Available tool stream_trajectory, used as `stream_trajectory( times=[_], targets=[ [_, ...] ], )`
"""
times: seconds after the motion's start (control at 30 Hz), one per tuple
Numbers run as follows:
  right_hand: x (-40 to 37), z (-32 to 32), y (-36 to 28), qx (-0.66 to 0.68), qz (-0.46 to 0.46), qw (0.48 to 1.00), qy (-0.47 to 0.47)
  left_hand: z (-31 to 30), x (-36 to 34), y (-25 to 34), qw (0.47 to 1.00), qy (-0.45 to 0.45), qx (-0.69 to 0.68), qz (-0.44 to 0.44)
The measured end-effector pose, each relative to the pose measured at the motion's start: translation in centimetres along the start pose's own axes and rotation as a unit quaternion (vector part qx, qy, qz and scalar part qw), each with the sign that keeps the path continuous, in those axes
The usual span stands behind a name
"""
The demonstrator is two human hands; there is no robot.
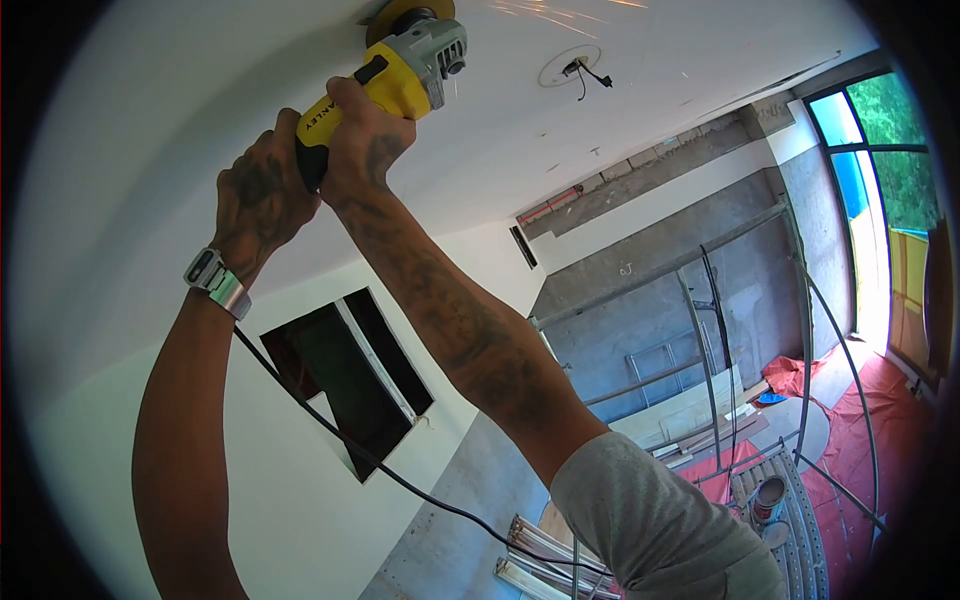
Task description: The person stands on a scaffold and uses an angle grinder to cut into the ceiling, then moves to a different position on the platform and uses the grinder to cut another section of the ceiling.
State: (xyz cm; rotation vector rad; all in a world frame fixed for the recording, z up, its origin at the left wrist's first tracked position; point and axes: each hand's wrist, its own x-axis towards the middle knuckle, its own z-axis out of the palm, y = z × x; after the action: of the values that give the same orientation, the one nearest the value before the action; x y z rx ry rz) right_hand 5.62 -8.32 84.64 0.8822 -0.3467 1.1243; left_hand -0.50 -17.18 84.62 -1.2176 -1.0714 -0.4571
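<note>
Grasping the rear end of a yellow-and-grey angle grinder (402, 88), the left hand (262, 190) has a silver metal watch (218, 283) at its wrist. Just beside it, the right hand (370, 135) is wrapped around the yellow body. The grinder is raised to the smooth white ceiling (510, 120); rightward come orange sparks (560, 12), dangling black wires (574, 69) and a tall dark-framed window (888, 112).

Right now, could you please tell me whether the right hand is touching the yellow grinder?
Touching: the head view shows the right hand gripping the yellow grinder by its body.
</note>
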Motion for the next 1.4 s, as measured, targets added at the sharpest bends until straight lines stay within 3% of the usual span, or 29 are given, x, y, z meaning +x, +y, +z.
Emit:
stream_trajectory(
  times=[1.4],
  targets=[
    [0.32,-0.22,0.35,-0.007,-0.014,1.000,-0.007,0.20,0.06,-0.18,1.000,-0.002,-0.007,-0.002]
  ],
)
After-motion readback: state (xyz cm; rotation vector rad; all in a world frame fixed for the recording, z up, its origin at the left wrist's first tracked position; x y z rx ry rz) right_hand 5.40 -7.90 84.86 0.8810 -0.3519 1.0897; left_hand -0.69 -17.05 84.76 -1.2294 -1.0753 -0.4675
